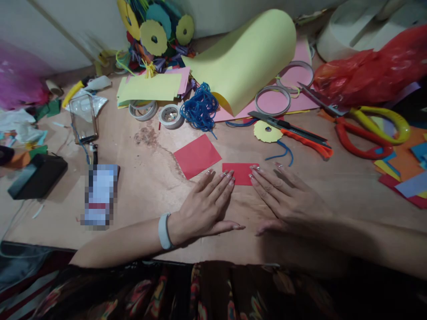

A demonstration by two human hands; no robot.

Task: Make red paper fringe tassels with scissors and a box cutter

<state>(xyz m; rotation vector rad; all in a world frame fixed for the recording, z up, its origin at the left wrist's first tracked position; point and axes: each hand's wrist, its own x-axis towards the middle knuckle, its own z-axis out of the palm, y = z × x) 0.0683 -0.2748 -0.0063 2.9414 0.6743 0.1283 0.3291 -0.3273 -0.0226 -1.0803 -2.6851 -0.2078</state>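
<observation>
A small red paper strip (pixel 243 174) lies flat on the table, its long side running left to right. On its left end rest the fingertips of my left hand (pixel 205 202), palm down with the fingers stretched out. My right hand (pixel 283 198) lies likewise, touching the strip's right end with extended fingers. Both thumbs point inward, apart from each other. Just beyond my left fingertips is a larger red paper piece (pixel 197 156), lying at an angle. Neither hand grips anything.
Behind lie blue string (pixel 200 107), tape rolls (pixel 171 116), a box cutter (pixel 308 141), a scalloped yellow paper disc (pixel 267 132) and a curled yellow sheet (pixel 247 58). Scissors (pixel 363 133) and paper scraps (pixel 413 164) are at right. A phone (pixel 102 193) and black box (pixel 38 175) lie left.
</observation>
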